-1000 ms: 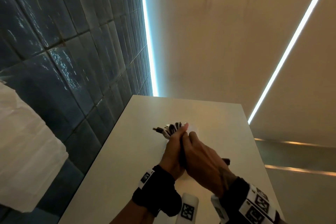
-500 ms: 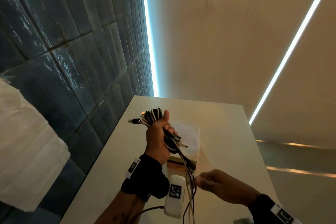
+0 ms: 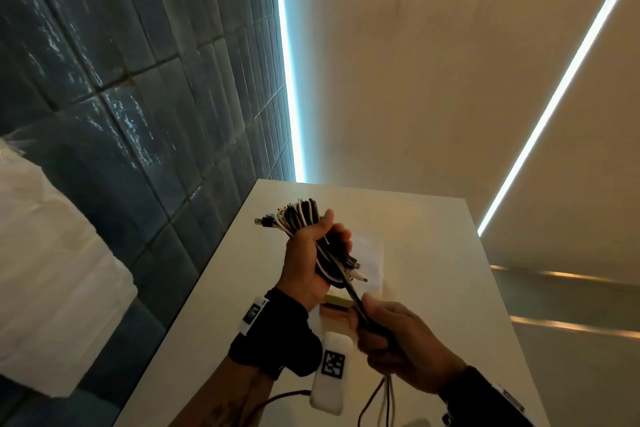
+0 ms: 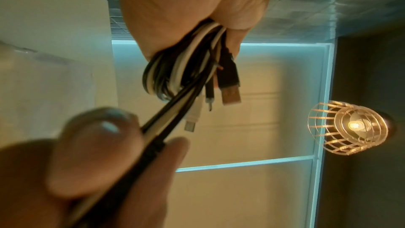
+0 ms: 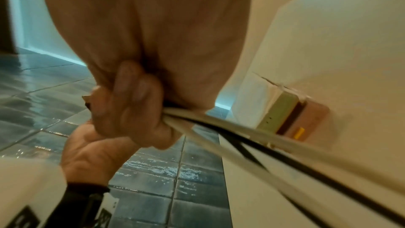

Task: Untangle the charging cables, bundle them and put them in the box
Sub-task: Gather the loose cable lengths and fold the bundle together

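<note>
My left hand [image 3: 313, 255] is raised above the white table [image 3: 433, 253] and grips a folded bundle of black and white charging cables [image 3: 299, 217]; the loops stick out above the fist. Several plugs, among them a black USB plug [image 4: 229, 82], hang below the fist. The loose strands [image 3: 353, 291] run tight down to my right hand [image 3: 388, 333], which grips them just below and to the right. Their tails [image 3: 386, 399] hang under that hand. A white box [image 3: 369, 262] with a pink and green end [image 5: 291, 119] lies on the table behind the hands.
A dark blue tiled wall [image 3: 138, 114] runs along the table's left edge. Something white and crumpled [image 3: 45, 270] sits at the far left. A lit cage lamp [image 4: 350, 127] hangs in the left wrist view. Light strips [image 3: 287, 80] line the wall.
One second ago both hands were clasped together round the bundle. The right hand pulled down and away with the loose strands, and now it has come back up closer under the left hand.
</note>
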### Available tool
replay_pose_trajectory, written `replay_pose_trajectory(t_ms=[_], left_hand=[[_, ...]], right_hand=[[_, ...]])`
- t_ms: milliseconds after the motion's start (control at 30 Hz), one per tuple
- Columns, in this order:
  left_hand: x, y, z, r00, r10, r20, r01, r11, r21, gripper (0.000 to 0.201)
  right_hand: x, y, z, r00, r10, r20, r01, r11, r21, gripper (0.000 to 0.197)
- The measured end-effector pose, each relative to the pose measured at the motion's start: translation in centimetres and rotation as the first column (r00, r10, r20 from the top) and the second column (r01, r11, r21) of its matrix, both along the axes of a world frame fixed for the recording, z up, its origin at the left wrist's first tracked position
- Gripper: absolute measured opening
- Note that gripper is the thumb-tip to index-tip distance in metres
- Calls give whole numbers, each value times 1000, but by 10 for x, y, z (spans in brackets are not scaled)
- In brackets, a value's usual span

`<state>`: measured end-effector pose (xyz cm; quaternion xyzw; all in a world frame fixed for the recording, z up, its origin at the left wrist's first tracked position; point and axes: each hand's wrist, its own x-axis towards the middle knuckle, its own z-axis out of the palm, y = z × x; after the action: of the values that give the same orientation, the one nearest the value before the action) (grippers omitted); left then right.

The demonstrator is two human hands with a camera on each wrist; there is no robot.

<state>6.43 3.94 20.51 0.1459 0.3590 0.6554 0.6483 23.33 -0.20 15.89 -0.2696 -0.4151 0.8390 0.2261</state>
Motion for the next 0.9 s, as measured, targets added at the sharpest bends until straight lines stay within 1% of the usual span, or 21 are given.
replay_pose_trajectory(t_ms=[67, 133, 200, 233, 333, 400, 433, 467, 533, 567, 633, 700, 767, 800, 867, 900], left_hand=[[-3, -1, 1, 1000, -29, -2, 29, 999, -22, 22], [-7, -2, 3, 999, -45, 27, 45, 999, -19, 24], [-9, -5, 3, 995, -64, 71, 65, 998, -1, 31], [-9, -6, 4, 993, -86, 84, 85, 996, 17, 31], [-8, -10, 2, 976, -201, 82, 197, 979, 55, 29], [-11, -12, -1, 953, -302, 4, 301, 952, 50, 32], [-13, -14, -2, 934, -354, -43, 356, 934, 40, 31], [-14, -17, -3, 908, -410, -85, 413, 910, 30, 30], [-14, -23, -3, 844, -509, -168, 516, 857, -3, 27], [-13, -27, -2, 815, -533, -226, 541, 840, -30, 22], [-10, -31, 0, 778, -531, -336, 546, 836, -56, 6], [-8, -33, 1, 746, -538, -392, 560, 826, -69, 19], [-6, -34, 2, 721, -575, -387, 603, 796, -59, 25], [-5, -36, 3, 703, -604, -377, 638, 769, -43, 27], [-4, -39, 2, 660, -655, -366, 698, 716, -22, 25], [-4, -41, 2, 655, -664, -360, 708, 706, -16, 20]], right_hand=[[0, -3, -5, 997, 53, -56, -55, 998, -34, 42], [5, -3, -9, 991, 108, -82, -114, 990, -80, 40], [11, -1, -13, 988, 136, -76, -144, 984, -109, 37], [14, 1, -14, 988, 143, -52, -148, 984, -95, 35], [21, 10, -8, 986, 128, 109, -135, 989, 53, 32], [28, 20, 6, 965, 71, 251, -129, 967, 221, 31], [31, 26, 17, 942, 32, 333, -152, 927, 342, 30], [34, 30, 29, 910, -13, 415, -206, 854, 479, 28], [35, 39, 50, 848, -119, 516, -337, 631, 699, 20], [35, 43, 59, 823, -177, 539, -380, 534, 755, 18], [35, 49, 73, 793, -257, 552, -431, 403, 807, 13], [33, 53, 80, 789, -280, 548, -478, 282, 832, 9], [29, 56, 85, 802, -264, 536, -505, 181, 844, 12], [26, 56, 86, 811, -246, 530, -510, 147, 848, 15], [21, 57, 88, 822, -229, 522, -509, 117, 853, 17], [20, 57, 87, 825, -237, 513, -502, 109, 858, 16]])
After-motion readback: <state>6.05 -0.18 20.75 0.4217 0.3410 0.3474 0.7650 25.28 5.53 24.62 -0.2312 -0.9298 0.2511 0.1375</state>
